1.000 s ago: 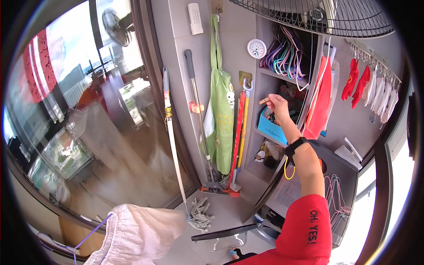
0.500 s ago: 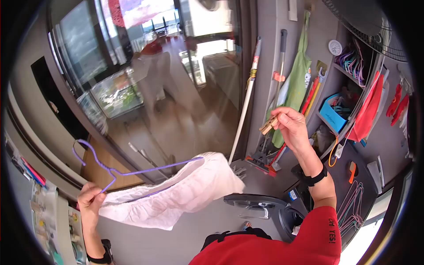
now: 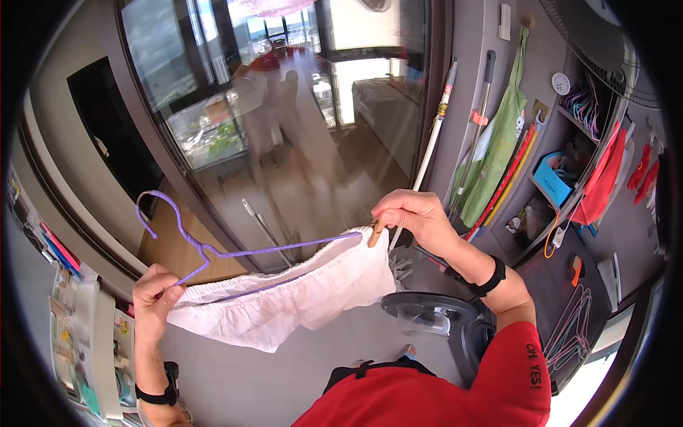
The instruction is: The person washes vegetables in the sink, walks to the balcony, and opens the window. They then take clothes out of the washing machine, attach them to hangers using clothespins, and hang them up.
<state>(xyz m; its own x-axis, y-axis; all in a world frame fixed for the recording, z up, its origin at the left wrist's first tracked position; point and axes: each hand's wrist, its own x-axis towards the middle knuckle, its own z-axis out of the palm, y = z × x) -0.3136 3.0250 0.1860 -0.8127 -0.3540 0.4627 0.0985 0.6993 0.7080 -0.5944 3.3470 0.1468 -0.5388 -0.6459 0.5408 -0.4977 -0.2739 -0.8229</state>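
A purple clothes hanger (image 3: pixel 201 248) runs through the waist opening of a white elastic-waisted garment (image 3: pixel 284 309), which hangs below it. At the near-left end, my left hand (image 3: pixel 155 293) is closed on the hanger's corner and the garment's edge. My right hand (image 3: pixel 418 217) pinches a wooden clothespin (image 3: pixel 376 236) at the garment's right end. The pin's jaws are over the waistband beside the tip of the hanger; whether they have clamped down cannot be made out.
An open round washer door (image 3: pixel 430 304) is below right. Beyond stand a glass door (image 3: pixel 284 164), a white pole (image 3: pixel 430 146) and a hanging green apron (image 3: pixel 498 149). At right are a blue basket (image 3: pixel 553 178) and loose hangers (image 3: pixel 569 324). Shelves (image 3: pixel 107 349) line the left.
My right hand has come down and left, bringing the clothespin from the air onto the garment's right end. My left hand keeps its hold on the hanger. The view has shifted slightly.
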